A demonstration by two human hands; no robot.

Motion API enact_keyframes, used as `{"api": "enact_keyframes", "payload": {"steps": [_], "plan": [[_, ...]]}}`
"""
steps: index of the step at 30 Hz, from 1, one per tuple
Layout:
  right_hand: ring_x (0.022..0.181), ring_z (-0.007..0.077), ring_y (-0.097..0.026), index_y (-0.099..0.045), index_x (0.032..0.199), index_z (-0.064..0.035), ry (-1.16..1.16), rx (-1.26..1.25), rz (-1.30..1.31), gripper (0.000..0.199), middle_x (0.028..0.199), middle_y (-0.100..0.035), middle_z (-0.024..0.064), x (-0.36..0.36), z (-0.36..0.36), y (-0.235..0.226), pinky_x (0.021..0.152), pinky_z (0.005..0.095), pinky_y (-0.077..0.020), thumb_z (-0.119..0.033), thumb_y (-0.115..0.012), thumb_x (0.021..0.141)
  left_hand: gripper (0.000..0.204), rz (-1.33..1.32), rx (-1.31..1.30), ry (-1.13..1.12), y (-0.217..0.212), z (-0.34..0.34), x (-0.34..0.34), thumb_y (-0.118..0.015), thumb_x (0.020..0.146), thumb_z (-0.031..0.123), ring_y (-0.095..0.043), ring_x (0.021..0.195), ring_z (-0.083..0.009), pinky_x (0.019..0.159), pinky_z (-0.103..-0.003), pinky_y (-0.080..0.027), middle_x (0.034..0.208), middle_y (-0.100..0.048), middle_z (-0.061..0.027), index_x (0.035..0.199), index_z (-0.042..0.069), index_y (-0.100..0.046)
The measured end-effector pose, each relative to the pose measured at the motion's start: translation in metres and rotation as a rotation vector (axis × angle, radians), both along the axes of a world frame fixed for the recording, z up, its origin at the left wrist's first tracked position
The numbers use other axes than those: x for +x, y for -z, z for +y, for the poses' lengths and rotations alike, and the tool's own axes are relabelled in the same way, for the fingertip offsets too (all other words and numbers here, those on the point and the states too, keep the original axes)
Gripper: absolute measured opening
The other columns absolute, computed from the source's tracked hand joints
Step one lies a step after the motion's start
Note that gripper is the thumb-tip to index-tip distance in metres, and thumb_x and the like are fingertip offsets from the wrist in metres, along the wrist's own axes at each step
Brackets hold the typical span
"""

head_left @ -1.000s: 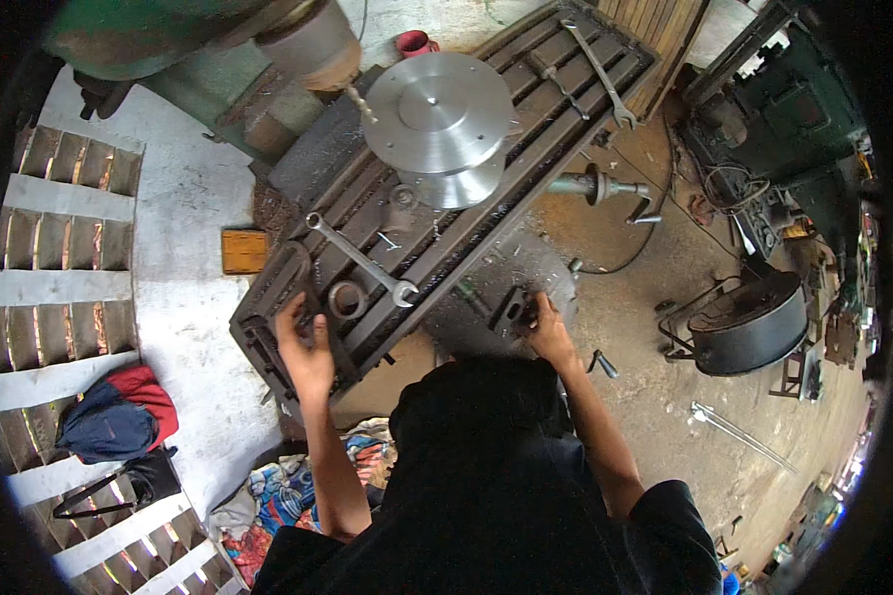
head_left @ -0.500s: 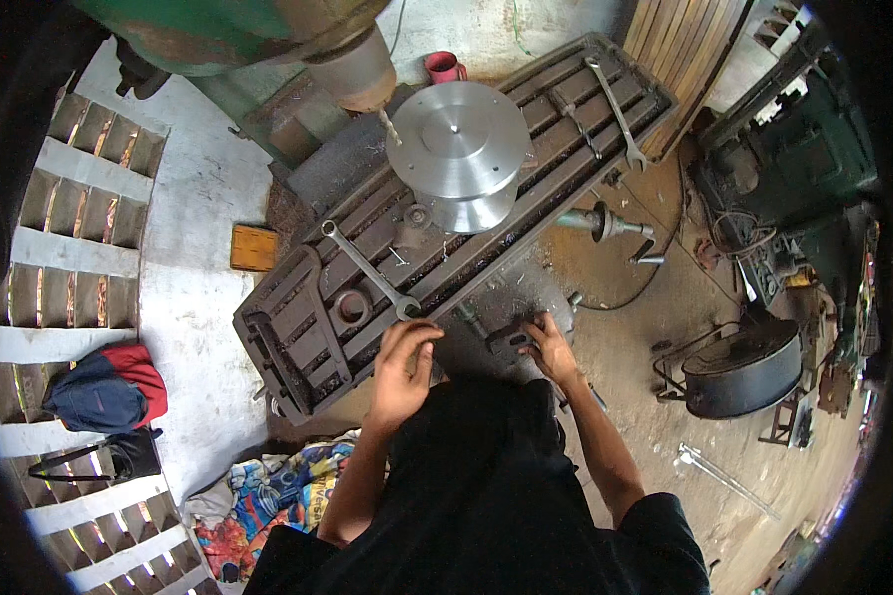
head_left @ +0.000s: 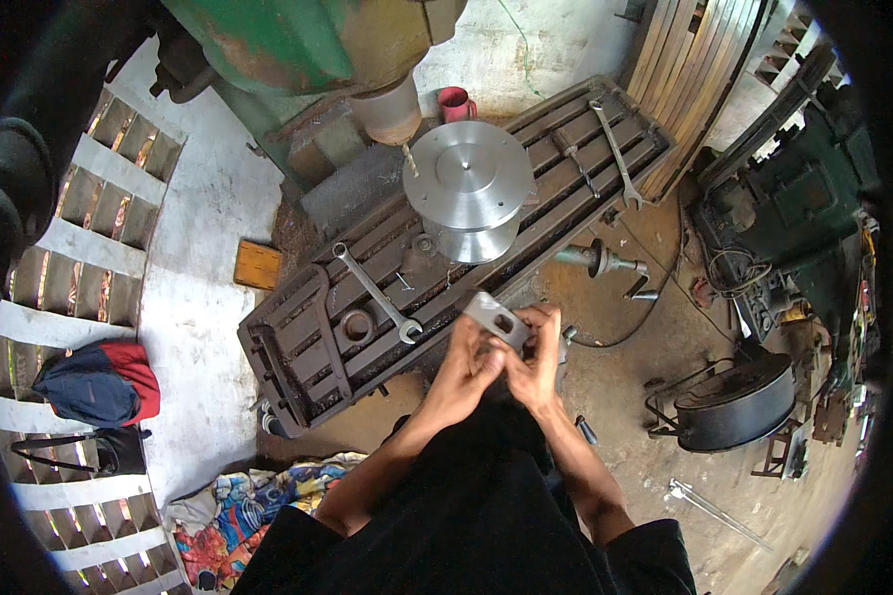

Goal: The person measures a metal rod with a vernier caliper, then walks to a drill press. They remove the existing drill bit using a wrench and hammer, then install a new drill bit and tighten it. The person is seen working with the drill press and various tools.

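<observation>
Close in front of me, just off the near edge of the machine table (head_left: 437,297), a grey metal block with an oblong hole (head_left: 482,309) is held up and tilted. My left hand (head_left: 456,375) closes on its left side, and my right hand (head_left: 539,362) grips its right end, the fingers curled. The two hands nearly touch below the block. Beyond them a shiny round flanged metal part (head_left: 466,178) stands on the slotted table, a drill bit (head_left: 409,159) pointing down by its left rim. An open-ended wrench (head_left: 375,294) lies left of my hands.
On the table's left are a metal ring (head_left: 356,326) and a flat bar frame (head_left: 318,327). Another wrench (head_left: 617,154) and a loose drill bit (head_left: 577,164) lie far right. The green drill head (head_left: 298,45) overhangs the back. A crank handle (head_left: 605,260) juts out at right.
My hands, apart before, have come together. The block, held low in my right hand, is now raised between both hands. The view has shifted slightly.
</observation>
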State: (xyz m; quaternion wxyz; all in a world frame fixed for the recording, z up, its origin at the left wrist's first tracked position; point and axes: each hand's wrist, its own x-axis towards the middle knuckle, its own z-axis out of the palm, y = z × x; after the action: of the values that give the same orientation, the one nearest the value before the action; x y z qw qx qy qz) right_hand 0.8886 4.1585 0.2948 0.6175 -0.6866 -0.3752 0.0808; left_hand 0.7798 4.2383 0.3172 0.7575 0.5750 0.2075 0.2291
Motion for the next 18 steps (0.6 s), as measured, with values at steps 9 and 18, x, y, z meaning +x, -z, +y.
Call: {"api": "enact_keyframes", "payload": {"steps": [9, 18], "plan": [[0.092, 0.0286, -0.058, -0.060, 0.106, -0.0042, -0.058, 0.394, -0.467, 0.042, 0.101, -0.055, 0.0134, -0.001, 0.076, -0.063, 0.077, 0.0364, -0.0506, 0.008, -0.077, 0.069, 0.044, -0.483, 0.207, -0.170, -0.054, 0.068, 0.014, -0.070, 0.090, 0.015, -0.058, 0.111, -0.0236, 0.097, -0.037, -0.048, 0.119, -0.058, -0.0157, 0.123, 0.006, -0.043], [0.092, 0.0250, -0.060, -0.063, 0.103, -0.0043, -0.156, 0.550, -0.334, 0.034, 0.102, -0.058, 0.0129, 0.005, 0.101, -0.105, 0.078, 0.0346, -0.0505, 0.005, -0.077, 0.073, 0.051, -0.462, 0.683, -0.087, -0.095, 0.114, 0.019, -0.067, 0.087, 0.044, -0.053, 0.119, -0.0311, 0.100, -0.045, -0.046, 0.125, -0.054, -0.0219, 0.116, 0.005, -0.050]]}}
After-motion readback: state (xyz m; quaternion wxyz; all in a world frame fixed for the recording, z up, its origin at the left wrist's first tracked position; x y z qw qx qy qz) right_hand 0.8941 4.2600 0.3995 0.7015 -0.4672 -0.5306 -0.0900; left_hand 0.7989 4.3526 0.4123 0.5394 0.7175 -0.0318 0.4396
